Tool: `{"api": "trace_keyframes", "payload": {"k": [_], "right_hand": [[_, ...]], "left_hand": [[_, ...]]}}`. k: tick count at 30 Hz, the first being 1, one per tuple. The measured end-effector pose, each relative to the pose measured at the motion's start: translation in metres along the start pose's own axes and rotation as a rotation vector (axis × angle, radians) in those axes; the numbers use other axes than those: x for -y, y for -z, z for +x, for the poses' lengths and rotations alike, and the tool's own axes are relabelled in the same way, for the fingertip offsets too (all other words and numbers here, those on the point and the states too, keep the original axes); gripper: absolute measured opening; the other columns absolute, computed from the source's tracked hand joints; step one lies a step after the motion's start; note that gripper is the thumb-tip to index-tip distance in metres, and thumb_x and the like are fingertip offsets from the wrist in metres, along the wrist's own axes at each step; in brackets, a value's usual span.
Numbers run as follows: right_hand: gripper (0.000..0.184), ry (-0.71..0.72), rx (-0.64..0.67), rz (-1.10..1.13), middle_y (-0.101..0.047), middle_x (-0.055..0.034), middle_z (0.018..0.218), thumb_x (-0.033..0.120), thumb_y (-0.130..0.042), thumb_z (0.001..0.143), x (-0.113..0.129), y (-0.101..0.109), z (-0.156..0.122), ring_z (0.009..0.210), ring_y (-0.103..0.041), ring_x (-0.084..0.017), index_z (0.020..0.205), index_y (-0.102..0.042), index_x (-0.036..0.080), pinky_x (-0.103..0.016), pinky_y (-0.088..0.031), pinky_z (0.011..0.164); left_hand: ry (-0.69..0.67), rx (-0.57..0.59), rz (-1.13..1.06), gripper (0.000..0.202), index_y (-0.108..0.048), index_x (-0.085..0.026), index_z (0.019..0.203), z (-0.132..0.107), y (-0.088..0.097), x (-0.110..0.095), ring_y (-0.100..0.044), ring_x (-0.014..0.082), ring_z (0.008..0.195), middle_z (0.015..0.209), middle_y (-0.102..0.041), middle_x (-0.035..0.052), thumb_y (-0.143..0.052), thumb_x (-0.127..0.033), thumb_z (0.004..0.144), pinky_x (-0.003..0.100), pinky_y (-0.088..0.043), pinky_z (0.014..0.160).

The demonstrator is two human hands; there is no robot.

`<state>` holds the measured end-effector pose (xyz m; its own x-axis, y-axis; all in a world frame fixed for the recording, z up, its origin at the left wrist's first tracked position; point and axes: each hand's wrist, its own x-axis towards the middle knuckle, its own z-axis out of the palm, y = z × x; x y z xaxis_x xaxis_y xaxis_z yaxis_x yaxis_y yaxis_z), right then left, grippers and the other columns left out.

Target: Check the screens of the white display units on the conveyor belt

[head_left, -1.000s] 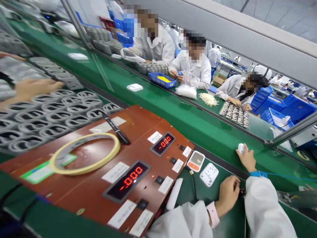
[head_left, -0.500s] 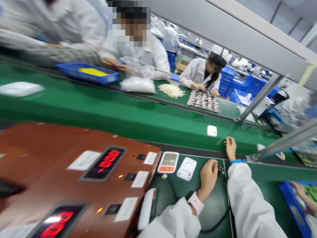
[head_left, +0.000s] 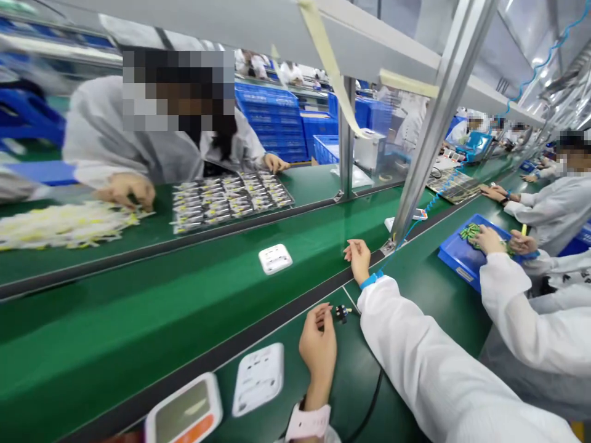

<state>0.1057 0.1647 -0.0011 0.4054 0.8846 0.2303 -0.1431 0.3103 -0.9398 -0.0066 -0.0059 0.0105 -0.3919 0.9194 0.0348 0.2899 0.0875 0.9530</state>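
Green matting covers the bench (head_left: pixel 406 289) nearest the camera, and on it, at the lower edge of the view, a meter with a pale screen (head_left: pixel 183 412) and a white plastic unit (head_left: pixel 258 378) are seen lying side by side. Just beyond them the left hand (head_left: pixel 318 347) is rested on the mat, its fingers curled, with the fingertips pinched on a small black plug (head_left: pixel 341 314) (a dark cable is trailed back from there toward the body). The right hand (head_left: pixel 357 258) is held further out at the edge of the green conveyor belt (head_left: pixel 138 307), fingers loosely spread and nothing gripped; a blue wrist strap (head_left: pixel 370 281) is worn at its cuff. On the belt, near that hand but apart from it, a white adapter (head_left: pixel 275 258) is carried. To the right, a blue tray (head_left: pixel 462 255) is being worked in by a neighbour's hand (head_left: pixel 486 239). Across the belt, a person in a white coat is bent over a tray of small parts (head_left: pixel 231 195) and a pile of pale pieces (head_left: pixel 64 224).
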Motion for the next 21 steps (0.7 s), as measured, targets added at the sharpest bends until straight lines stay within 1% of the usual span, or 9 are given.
{"api": "trace_keyframes", "payload": {"k": [3, 8, 11, 13, 15, 16, 18, 20, 21], "right_hand": [[0.030, -0.021, 0.034, 0.037, -0.058, 0.0040, 0.061, 0.046, -0.056, 0.083, 0.001, 0.000, -0.001, 0.045, -0.048, -0.007, 0.088, -0.058, 0.017, -0.019, -0.036, 0.042], [0.032, -0.053, 0.031, 0.040, -0.058, 0.0036, 0.061, 0.049, -0.059, 0.082, 0.001, 0.000, -0.001, 0.045, -0.047, -0.007, 0.086, -0.057, 0.018, -0.020, -0.036, 0.043], [0.032, -0.058, 0.017, -0.022, -0.060, 0.0017, 0.065, 0.050, -0.057, 0.084, 0.003, 0.003, 0.001, 0.050, -0.051, -0.009, 0.085, -0.056, 0.018, -0.021, -0.042, 0.049], [0.028, -0.036, -0.002, -0.253, -0.064, -0.0025, 0.077, 0.044, -0.050, 0.090, 0.010, 0.010, 0.007, 0.065, -0.059, -0.012, 0.090, -0.057, 0.017, -0.024, -0.049, 0.062], [0.025, 0.010, 0.023, -0.659, -0.066, -0.0077, 0.100, 0.034, -0.045, 0.093, 0.020, 0.018, 0.019, 0.092, -0.061, -0.016, 0.101, -0.060, 0.016, -0.028, -0.049, 0.085], [0.025, 0.032, 0.053, -0.857, -0.063, -0.0103, 0.113, 0.030, -0.046, 0.093, 0.025, 0.022, 0.027, 0.107, -0.057, -0.018, 0.107, -0.060, 0.015, -0.030, -0.044, 0.096], [0.031, 0.034, 0.120, -1.143, -0.049, -0.0169, 0.135, 0.024, -0.054, 0.090, 0.035, 0.029, 0.045, 0.130, -0.040, -0.025, 0.117, -0.059, 0.011, -0.037, -0.029, 0.110], [0.039, -0.028, 0.150, -1.284, -0.033, -0.0252, 0.146, 0.018, -0.060, 0.084, 0.042, 0.034, 0.064, 0.138, -0.025, -0.035, 0.121, -0.057, 0.005, -0.048, -0.019, 0.113], [0.043, -0.061, 0.163, -1.348, -0.027, -0.0282, 0.148, 0.016, -0.061, 0.082, 0.044, 0.035, 0.073, 0.138, -0.022, -0.039, 0.123, -0.055, 0.002, -0.053, -0.017, 0.112]], "left_hand": [[0.006, 0.004, 0.017, 0.036, -0.064, -0.021, 0.094, 0.000, 0.001, -0.001, -0.067, 0.0209, 0.080, 0.094, -0.073, 0.0063, -0.045, -0.048, 0.079, 0.034, -0.051, 0.076], [0.008, 0.000, 0.020, 0.037, -0.063, -0.021, 0.094, -0.001, 0.000, -0.001, -0.067, 0.0208, 0.080, 0.094, -0.072, 0.0068, -0.046, -0.050, 0.078, 0.034, -0.052, 0.078], [0.007, -0.004, 0.012, 0.036, -0.063, -0.021, 0.094, -0.002, 0.001, -0.003, -0.067, 0.0205, 0.081, 0.095, -0.072, 0.0069, -0.046, -0.049, 0.079, 0.034, -0.052, 0.079], [0.008, -0.004, 0.008, 0.035, -0.063, -0.021, 0.094, -0.003, 0.001, -0.004, -0.067, 0.0204, 0.081, 0.095, -0.072, 0.0065, -0.046, -0.047, 0.079, 0.034, -0.051, 0.080], [0.022, 0.005, 0.005, 0.034, -0.063, -0.021, 0.094, -0.003, 0.001, -0.005, -0.067, 0.0207, 0.081, 0.094, -0.072, 0.0060, -0.046, -0.047, 0.079, 0.035, -0.051, 0.080], [0.031, 0.010, 0.004, 0.034, -0.063, -0.022, 0.094, -0.003, 0.001, -0.005, -0.067, 0.0209, 0.081, 0.093, -0.072, 0.0058, -0.045, -0.046, 0.079, 0.035, -0.051, 0.080], [0.042, 0.014, -0.003, 0.034, -0.063, -0.021, 0.095, -0.003, 0.001, -0.006, -0.067, 0.0213, 0.081, 0.092, -0.072, 0.0058, -0.045, -0.046, 0.079, 0.035, -0.051, 0.079], [0.039, 0.007, -0.010, 0.034, -0.064, -0.021, 0.095, -0.003, 0.001, -0.007, -0.067, 0.0214, 0.081, 0.091, -0.072, 0.0059, -0.045, -0.045, 0.079, 0.035, -0.052, 0.077], [0.037, 0.002, -0.013, 0.034, -0.064, -0.021, 0.095, -0.003, 0.001, -0.007, -0.067, 0.0213, 0.081, 0.091, -0.072, 0.0059, -0.046, -0.045, 0.080, 0.034, -0.052, 0.077]]}}
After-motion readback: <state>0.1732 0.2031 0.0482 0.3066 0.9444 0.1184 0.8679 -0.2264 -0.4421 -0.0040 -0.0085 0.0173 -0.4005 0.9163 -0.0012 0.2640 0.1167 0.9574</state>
